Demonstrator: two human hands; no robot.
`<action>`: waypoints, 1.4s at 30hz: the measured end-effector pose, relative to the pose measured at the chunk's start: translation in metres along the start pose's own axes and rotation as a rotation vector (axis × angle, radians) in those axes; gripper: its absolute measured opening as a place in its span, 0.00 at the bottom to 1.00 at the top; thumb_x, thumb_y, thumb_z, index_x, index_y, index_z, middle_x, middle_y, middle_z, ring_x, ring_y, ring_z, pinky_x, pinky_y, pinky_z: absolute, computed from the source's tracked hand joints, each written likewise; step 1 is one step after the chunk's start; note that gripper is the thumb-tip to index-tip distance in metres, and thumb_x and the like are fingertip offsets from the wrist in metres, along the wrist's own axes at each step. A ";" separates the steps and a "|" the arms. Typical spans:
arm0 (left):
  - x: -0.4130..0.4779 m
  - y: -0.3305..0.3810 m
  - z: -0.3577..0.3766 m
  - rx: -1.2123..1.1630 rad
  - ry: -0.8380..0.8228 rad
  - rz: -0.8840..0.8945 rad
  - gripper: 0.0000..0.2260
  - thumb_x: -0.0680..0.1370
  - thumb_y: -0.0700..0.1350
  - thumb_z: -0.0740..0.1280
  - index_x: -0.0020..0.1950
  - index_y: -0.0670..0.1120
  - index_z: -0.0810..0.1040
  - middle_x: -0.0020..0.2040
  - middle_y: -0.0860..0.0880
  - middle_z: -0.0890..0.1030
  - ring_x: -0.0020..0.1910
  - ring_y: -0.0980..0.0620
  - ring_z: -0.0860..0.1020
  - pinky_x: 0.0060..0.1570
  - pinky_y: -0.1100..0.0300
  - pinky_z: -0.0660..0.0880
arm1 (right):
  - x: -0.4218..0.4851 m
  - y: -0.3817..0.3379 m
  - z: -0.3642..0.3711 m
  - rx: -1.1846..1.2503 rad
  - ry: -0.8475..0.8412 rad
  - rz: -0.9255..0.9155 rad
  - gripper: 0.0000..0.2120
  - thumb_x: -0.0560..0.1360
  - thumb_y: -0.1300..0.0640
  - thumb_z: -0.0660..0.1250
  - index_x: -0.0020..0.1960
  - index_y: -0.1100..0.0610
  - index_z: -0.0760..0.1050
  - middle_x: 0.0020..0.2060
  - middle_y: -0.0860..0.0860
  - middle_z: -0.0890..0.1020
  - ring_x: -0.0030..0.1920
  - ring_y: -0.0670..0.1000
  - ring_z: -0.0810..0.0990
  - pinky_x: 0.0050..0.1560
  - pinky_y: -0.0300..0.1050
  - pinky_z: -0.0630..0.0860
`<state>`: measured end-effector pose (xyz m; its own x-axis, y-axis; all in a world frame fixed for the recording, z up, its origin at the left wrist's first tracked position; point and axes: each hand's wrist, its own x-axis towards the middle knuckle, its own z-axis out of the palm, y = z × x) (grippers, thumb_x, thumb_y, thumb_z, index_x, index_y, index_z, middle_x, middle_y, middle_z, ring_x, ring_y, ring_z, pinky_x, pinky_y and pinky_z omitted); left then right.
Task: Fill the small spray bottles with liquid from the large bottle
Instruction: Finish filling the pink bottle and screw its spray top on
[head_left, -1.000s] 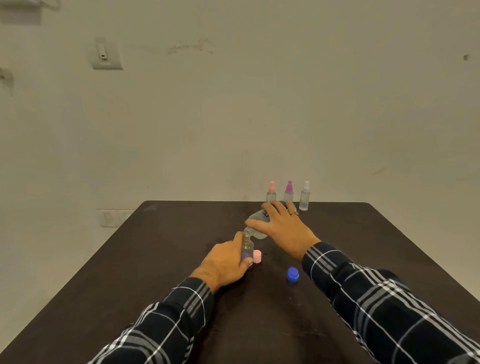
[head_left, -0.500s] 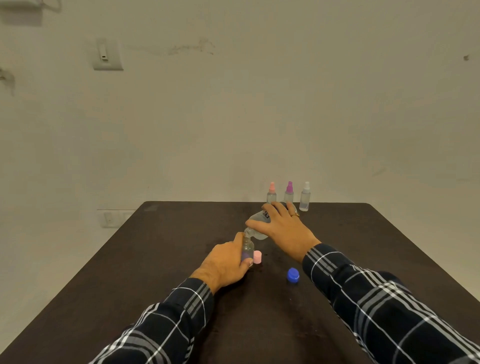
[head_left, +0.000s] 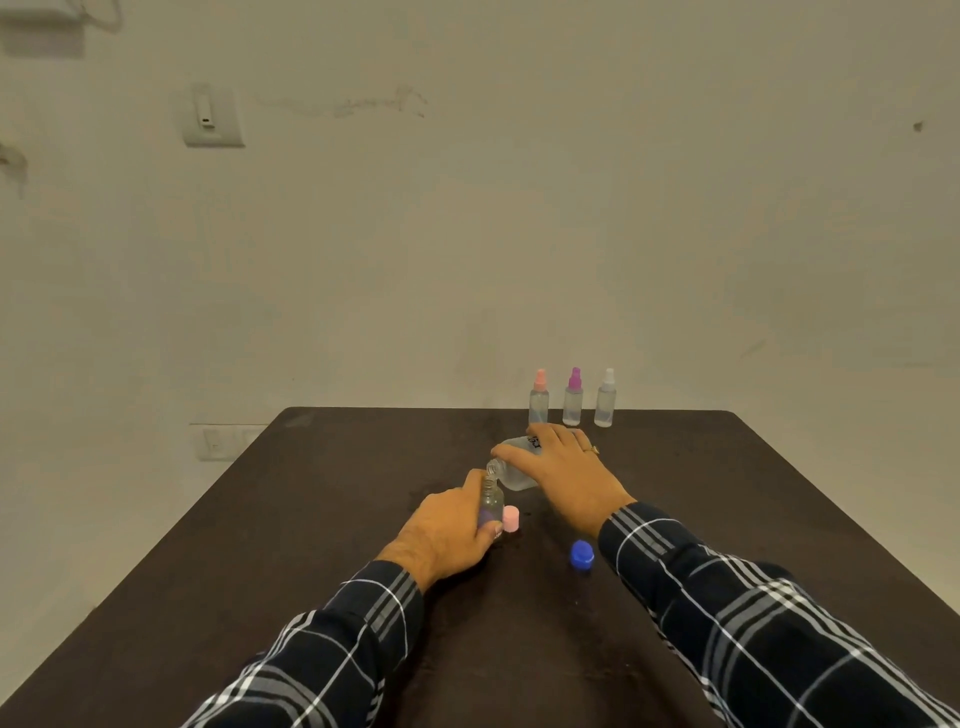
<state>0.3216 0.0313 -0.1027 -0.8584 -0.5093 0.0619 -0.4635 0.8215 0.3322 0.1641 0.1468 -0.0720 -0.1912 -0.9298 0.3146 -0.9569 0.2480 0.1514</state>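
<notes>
Probably a plain room: bare wall (head_left: 519, 234), light switch (head_left: 212, 117), dark table (head_left: 311, 519).

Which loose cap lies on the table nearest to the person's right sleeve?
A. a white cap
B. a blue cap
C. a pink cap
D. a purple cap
B: the blue cap lies on the table just left of the right sleeve, while the pink cap stands further left, beside the small bottle in the left hand.
</notes>
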 end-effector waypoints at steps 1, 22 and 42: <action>0.000 0.000 0.000 -0.002 0.004 0.003 0.28 0.80 0.55 0.65 0.76 0.48 0.59 0.61 0.46 0.80 0.54 0.49 0.80 0.60 0.49 0.78 | -0.001 0.000 0.000 0.022 -0.007 0.009 0.37 0.77 0.63 0.67 0.74 0.36 0.54 0.71 0.56 0.63 0.73 0.61 0.61 0.72 0.63 0.62; 0.001 -0.005 -0.001 0.022 -0.011 -0.027 0.25 0.81 0.58 0.65 0.72 0.46 0.64 0.61 0.46 0.78 0.56 0.48 0.79 0.59 0.53 0.78 | -0.015 0.011 0.016 1.001 0.226 0.543 0.46 0.74 0.61 0.74 0.80 0.47 0.48 0.74 0.53 0.67 0.73 0.54 0.68 0.69 0.42 0.63; 0.002 -0.005 0.001 0.006 0.006 -0.006 0.24 0.81 0.57 0.65 0.71 0.47 0.64 0.62 0.47 0.79 0.56 0.49 0.79 0.60 0.53 0.77 | -0.042 -0.008 0.008 0.562 0.438 0.718 0.14 0.77 0.40 0.64 0.55 0.46 0.65 0.48 0.46 0.79 0.46 0.48 0.80 0.50 0.56 0.80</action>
<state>0.3222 0.0268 -0.1056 -0.8544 -0.5155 0.0654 -0.4697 0.8199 0.3273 0.1781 0.1817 -0.0941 -0.7734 -0.4009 0.4911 -0.6327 0.4403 -0.6370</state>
